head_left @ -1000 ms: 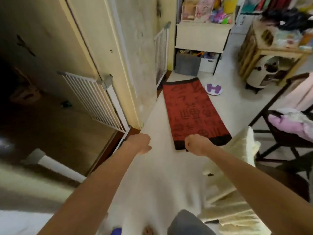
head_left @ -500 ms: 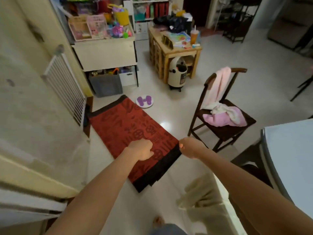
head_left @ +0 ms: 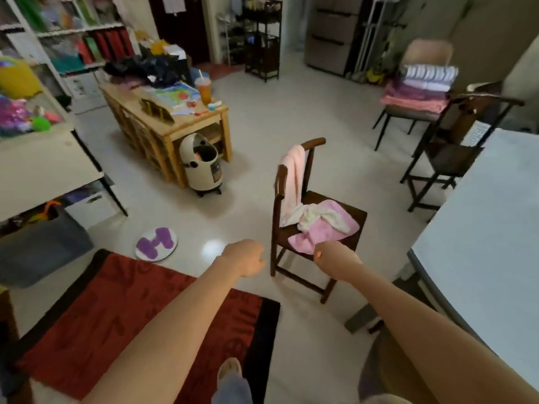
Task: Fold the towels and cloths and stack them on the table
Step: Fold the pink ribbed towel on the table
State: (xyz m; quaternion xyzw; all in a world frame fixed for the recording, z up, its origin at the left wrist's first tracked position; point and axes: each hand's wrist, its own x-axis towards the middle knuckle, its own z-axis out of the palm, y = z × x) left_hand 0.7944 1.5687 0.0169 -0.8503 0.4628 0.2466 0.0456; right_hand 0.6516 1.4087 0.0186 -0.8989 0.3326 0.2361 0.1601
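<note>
**Empty-handed, with the chair's towels still to fold**

Both arms reach forward at lower centre of the frame. The left hand point(head_left: 246, 258) is curled into a loose fist and holds nothing that can be seen; the right hand point(head_left: 335, 259) is curled the same way, also with nothing visible in it. Neither touches any cloth.

Just beyond the right hand stands a dark wooden chair point(head_left: 294, 249). A crumpled pink towel point(head_left: 326, 233) lies on its seat with a cream cloth point(head_left: 323, 215) bunched on top, and a pale pink towel point(head_left: 293, 176) hangs over the backrest — all three unfolded.

The table point(head_left: 490, 228) runs down the right edge of the frame; the part in view carries no stack. At upper right, well apart from it, a second chair point(head_left: 405, 112) holds a neat pile of folded towels point(head_left: 420, 88) — striped on top, pink at the bottom.

Judging from this, part of the folding looks done, but that pile sits on a chair rather than the table. Three pieces near the hands remain to be picked up, folded and stacked.
</note>
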